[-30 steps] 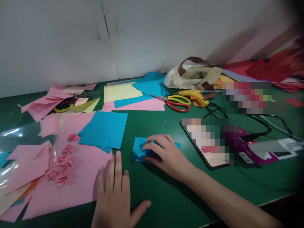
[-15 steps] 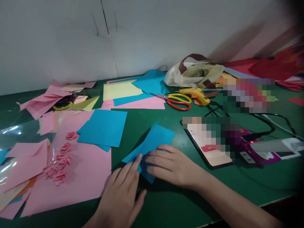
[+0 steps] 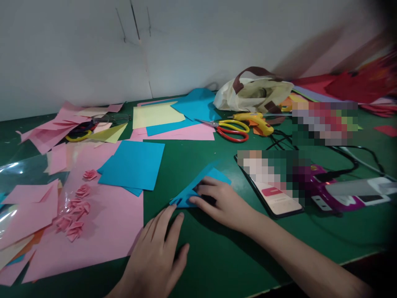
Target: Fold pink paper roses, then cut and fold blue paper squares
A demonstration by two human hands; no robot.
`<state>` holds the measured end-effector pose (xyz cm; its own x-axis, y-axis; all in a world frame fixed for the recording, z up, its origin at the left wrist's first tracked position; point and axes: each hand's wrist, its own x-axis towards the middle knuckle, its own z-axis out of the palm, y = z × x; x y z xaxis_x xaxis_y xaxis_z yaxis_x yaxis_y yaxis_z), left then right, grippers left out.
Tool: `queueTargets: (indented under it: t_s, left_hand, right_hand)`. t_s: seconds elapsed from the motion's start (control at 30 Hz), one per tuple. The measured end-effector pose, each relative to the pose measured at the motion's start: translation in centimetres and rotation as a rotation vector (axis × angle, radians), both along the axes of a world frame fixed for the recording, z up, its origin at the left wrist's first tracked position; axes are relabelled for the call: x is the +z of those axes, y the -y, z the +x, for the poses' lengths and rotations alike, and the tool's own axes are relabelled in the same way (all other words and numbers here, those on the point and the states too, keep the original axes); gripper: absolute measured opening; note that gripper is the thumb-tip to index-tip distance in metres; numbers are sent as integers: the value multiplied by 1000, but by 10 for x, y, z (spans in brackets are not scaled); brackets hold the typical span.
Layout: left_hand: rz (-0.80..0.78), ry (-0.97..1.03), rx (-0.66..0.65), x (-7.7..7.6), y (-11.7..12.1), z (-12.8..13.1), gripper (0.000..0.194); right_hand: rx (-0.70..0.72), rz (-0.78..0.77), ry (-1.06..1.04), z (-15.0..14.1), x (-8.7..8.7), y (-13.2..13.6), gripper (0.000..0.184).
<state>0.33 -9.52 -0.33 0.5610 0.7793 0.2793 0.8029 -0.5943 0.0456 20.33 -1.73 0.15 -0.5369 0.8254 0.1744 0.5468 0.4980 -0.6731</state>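
Note:
On the green tabletop between my hands lies a folded sheet of blue paper (image 3: 190,190), its upper edge slightly raised and blurred. My right hand (image 3: 223,199) has its fingers curled over the paper's right part, pinching it; the fingertips are partly hidden. The fingertips of my left hand (image 3: 158,242) reach the paper's left corner, with the fingers stretched out and the thumb apart. Up and to the left, flat blue squares (image 3: 133,165) overlap a big pink sheet (image 3: 114,223). Several folded pink paper roses (image 3: 83,191) sit on that sheet.
Scissors (image 3: 233,130) with red and yellow handles and a yellow glue gun (image 3: 259,123) lie behind. To the right are a phone (image 3: 282,203), a purple power strip (image 3: 335,198) and cables. A cloth bag (image 3: 228,97) stands against the wall. Pink scraps (image 3: 34,211) lie left.
The blue paper has turned and its lower part is folded up, so its near edge now runs straight. My right hand has curled more. My left hand has drawn slightly down and left.

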Motion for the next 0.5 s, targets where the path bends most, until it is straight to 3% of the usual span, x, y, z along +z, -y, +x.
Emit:
queueTargets:
  t_s: [0.17,0.5]
  left_hand:
    - [17,4,-14,2,-1,4,36]
    - [-6,-38,-40,-7,0,6,44]
  right_hand:
    - [-189,-82,-61,-5,-4,-2,23]
    - [-250,-75,-100,-8,-8,-3,17]
